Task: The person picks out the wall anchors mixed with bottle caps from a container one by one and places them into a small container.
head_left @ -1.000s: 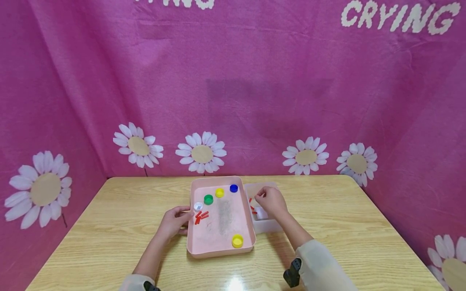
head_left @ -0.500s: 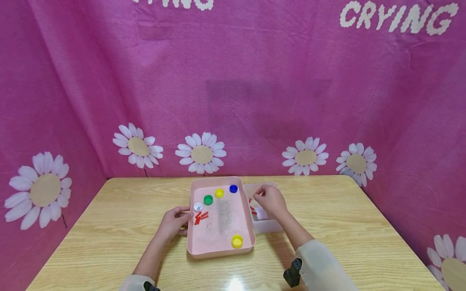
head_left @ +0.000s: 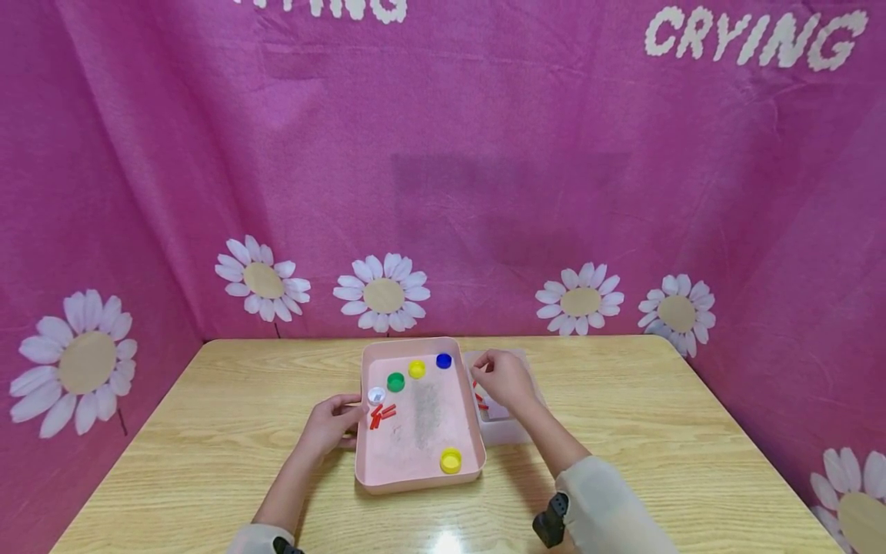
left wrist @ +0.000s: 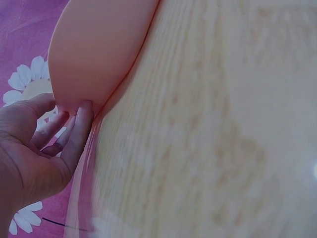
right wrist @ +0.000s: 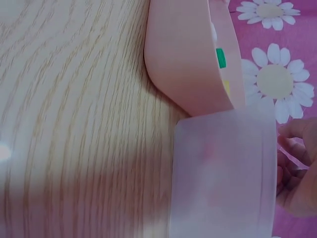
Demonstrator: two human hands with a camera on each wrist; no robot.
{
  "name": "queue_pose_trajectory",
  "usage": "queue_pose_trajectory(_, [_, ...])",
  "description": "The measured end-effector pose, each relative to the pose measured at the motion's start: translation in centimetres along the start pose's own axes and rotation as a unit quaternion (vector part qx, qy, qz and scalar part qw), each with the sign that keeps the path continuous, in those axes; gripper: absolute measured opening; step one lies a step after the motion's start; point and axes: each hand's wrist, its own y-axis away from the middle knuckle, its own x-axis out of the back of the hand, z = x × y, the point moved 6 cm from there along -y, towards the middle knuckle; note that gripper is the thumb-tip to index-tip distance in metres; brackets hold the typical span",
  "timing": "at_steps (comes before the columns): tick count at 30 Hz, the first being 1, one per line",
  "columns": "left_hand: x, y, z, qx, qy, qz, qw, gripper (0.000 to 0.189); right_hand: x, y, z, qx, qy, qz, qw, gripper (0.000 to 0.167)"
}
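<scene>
My left hand [head_left: 334,425] grips the left wall of a pink tray [head_left: 418,486], thumb at the rim and fingers against the outside, as the left wrist view shows. Inside the tray lie several short red sticks [head_left: 383,415], a white cap [head_left: 376,395], a green cap [head_left: 396,382], a blue cap [head_left: 444,361] and two yellow caps [head_left: 451,461]. My right hand [head_left: 508,381] is over a translucent box [head_left: 508,433], fingertips close together near the tray's right rim. Anything between those fingertips is too small to make out. Red sticks [head_left: 480,398] lie in the box.
Box and tray stand side by side on a wooden table [head_left: 228,431]. A pink cloth [head_left: 484,192] with white flowers hangs behind the table and along both sides.
My right hand has shifted slightly left over the box, toward the tray's rim. The left hand, the tray and the caps have stayed in place.
</scene>
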Motion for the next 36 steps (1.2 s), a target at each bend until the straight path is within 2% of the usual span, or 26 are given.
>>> queue_pose_trajectory(13, [0.0,0.2,0.1,-0.004,-0.015,0.003,0.9999,0.041,-0.6,0.4,-1.9,0.01,-0.042,-0.021,0.9989,0.009])
queue_pose_trajectory(21, [0.0,0.3,0.2,-0.004,-0.003,0.002,1.0,0.039,-1.2,0.5,-2.5,0.012,-0.054,-0.036,0.9979,0.01])
queue_pose_trajectory(36, [-0.1,0.1,0.1,-0.007,0.032,-0.002,0.9995,0.037,-2.8,0.7,-4.4,0.049,-0.07,-0.074,0.9936,0.009])
